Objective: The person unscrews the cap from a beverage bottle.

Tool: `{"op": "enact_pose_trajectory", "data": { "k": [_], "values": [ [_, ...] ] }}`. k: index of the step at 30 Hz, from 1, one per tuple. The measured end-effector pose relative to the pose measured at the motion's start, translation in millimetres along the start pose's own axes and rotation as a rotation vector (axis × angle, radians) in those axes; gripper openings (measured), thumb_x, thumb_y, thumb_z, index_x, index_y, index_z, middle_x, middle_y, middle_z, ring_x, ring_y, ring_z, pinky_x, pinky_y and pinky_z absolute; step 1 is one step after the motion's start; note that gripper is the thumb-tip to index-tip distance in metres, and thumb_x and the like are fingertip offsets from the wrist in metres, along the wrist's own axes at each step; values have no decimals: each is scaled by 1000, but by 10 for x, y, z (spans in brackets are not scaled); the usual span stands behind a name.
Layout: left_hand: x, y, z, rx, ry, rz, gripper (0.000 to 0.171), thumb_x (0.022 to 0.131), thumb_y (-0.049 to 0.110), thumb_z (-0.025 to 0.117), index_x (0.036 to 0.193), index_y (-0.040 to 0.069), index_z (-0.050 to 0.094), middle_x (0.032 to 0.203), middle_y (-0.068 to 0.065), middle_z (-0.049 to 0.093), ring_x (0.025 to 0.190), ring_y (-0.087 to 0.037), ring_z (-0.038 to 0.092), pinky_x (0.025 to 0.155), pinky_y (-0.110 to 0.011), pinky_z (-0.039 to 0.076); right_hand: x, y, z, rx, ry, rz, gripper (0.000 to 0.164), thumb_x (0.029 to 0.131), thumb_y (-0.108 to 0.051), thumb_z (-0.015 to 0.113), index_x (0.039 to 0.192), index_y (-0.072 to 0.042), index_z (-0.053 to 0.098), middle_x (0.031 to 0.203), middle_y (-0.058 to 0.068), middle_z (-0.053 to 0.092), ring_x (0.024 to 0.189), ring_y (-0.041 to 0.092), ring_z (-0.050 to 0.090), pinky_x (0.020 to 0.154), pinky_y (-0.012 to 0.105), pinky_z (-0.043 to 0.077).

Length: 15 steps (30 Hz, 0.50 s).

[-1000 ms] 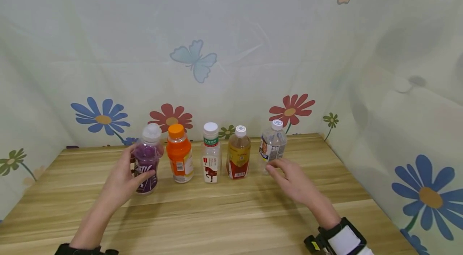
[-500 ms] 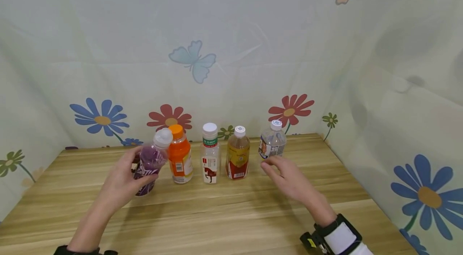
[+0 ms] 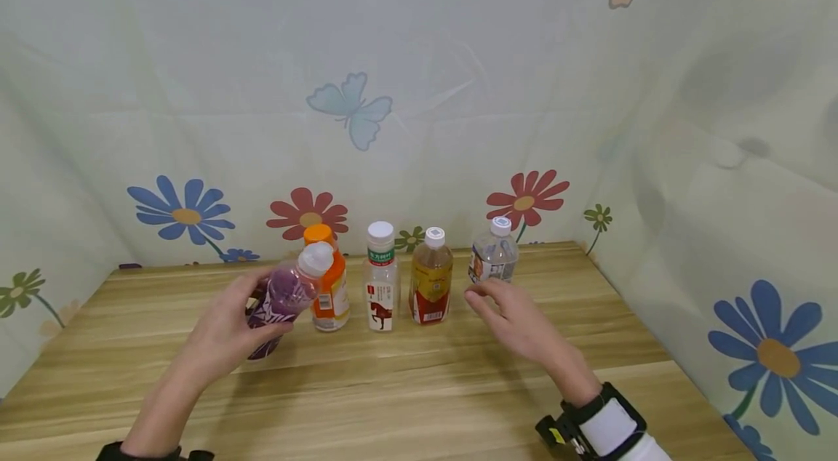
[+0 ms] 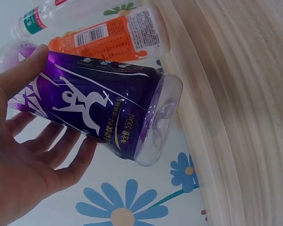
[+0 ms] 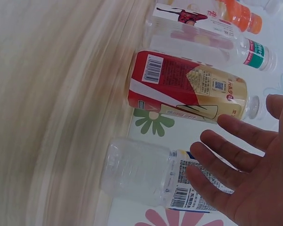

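Tilted further: 1 purple bottle point(image 3: 286, 298) (maybe lifted) | 4 upright bottles point(image 3: 432, 286)

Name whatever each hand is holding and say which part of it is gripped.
The left hand holds the purple bottle around its body, well above the base. The right hand holds nothing.

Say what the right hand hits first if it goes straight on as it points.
Likely the red-gold bottle: in the head view, the right hand points toward it. Depth is unclear, so it might pass in front.
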<state>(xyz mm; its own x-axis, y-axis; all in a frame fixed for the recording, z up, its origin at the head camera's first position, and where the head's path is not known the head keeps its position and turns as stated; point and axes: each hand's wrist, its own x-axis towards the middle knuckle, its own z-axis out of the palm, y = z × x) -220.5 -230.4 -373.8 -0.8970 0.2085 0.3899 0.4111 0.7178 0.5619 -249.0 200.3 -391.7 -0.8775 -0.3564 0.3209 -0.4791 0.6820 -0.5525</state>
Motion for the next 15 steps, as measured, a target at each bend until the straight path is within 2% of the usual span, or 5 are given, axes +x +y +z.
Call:
{"op": "enact_pose_trajectory", "data": {
  "k": [6,12,15],
  "values": [
    [-11,41,18,28,-9,34,81,75,13,94,143,2,51,128,-19,60,116,-39,58,95,-62,51,35,-49,32,10,-16,-26,40,109,-40,49,124,-9,69,118,4,69,109,21,64,93,49,55],
    [10,127,71,48,-38,55,82,75,17,94,145,8,51,131,-18,61,118,-39,58,98,-62,49,49,-74,36,24,-1,-54,37,109,-37,50,123,-8,69,117,5,69,107,20,65,92,50,55],
    [24,179,107,67,-46,54,82,75,18,94,144,7,52,131,-18,60,119,-39,58,98,-62,49,49,-88,34,25,1,-57,37,109,-36,51,125,-8,68,119,6,69,109,21,65,92,50,55]
  ]
}}
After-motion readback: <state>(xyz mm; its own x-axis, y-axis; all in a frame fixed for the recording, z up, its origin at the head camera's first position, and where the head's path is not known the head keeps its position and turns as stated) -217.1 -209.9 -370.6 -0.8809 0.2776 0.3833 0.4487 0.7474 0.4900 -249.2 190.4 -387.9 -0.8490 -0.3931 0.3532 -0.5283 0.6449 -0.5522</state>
